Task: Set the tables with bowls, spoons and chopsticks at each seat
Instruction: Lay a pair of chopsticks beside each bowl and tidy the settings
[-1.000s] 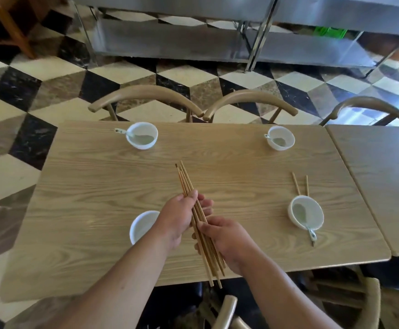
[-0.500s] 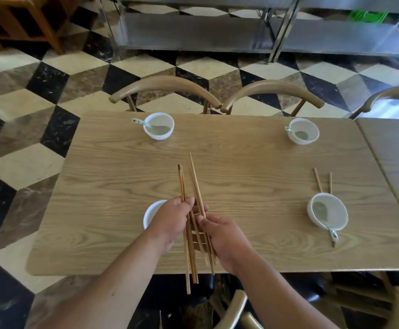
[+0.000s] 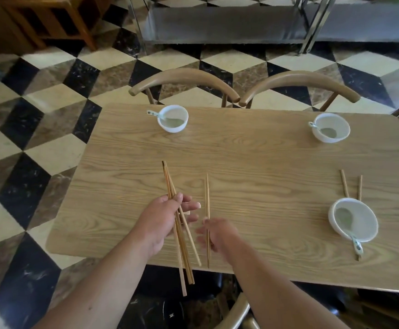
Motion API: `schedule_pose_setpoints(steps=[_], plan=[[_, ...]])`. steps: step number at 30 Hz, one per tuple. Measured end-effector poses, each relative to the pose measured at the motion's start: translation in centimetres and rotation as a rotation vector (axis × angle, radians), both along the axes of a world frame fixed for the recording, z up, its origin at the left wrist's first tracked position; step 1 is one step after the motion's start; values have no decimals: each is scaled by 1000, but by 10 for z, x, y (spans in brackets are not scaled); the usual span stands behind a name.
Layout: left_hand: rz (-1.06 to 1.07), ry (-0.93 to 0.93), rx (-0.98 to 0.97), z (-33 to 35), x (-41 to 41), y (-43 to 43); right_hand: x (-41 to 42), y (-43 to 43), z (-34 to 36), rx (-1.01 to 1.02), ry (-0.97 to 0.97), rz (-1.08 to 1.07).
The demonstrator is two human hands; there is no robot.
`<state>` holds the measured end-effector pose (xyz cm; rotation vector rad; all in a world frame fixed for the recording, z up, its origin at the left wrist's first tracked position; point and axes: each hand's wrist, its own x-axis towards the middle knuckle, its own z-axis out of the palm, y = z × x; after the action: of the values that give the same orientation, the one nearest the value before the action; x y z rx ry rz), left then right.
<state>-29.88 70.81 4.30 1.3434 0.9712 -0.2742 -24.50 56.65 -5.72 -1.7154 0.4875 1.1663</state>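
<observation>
Chopsticks are being dealt out along the near edge of the pale oak-grain rectangular table (image 3: 265,157). A bundle of long tan wooden chopsticks (image 3: 170,184) is gripped in the curled fingers of the left hand (image 3: 163,219), with the tips toward the far edge and the butts hanging past the near edge. A separate pair of thin wooden chopsticks (image 3: 207,193) is pinched by the blurred right hand (image 3: 220,233), just right of the bundle.

The pair is best laid flat and parallel, wholly inside the near edge, with the ends evened before release. The bundle should be held clear so that no stick is dragged along. No bowl can be made out at this seat; one may be hidden by the left hand.

Toward the near-right corner, a round white ceramic bowl (image 3: 352,219) with a patterned white spoon (image 3: 356,244) has two laid chopsticks (image 3: 344,186) showing beyond its far rim. A far-left white bowl (image 3: 173,118) and a far-right white bowl (image 3: 331,127) hold spoons but have no chopsticks, so those seats are judged unfinished. Two curved wooden chair backs (image 3: 184,78) stand behind the far edge.
</observation>
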Motion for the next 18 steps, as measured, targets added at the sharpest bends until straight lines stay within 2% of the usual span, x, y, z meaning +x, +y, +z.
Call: schedule_pose_setpoints(steps=[5, 7, 9, 13, 15, 18], plan=[[24, -9, -30, 6, -5, 26, -3, 6, 35, -311, -341, 339], [41, -21, -57, 6, -9, 43, -11, 14, 51, -209, -439, 173], [52, -46, -78, 3, -15, 65, -21, 39, 67, 10, -327, 38], [109, -117, -122, 5, -44, 140, -67, 139, 94, 299, -95, 164], [141, -152, -157, 13, -63, 186, -96, 190, 104, 352, -77, 203], [174, -222, -193, 27, -105, 294, -155, 294, 120, 325, -136, 187]])
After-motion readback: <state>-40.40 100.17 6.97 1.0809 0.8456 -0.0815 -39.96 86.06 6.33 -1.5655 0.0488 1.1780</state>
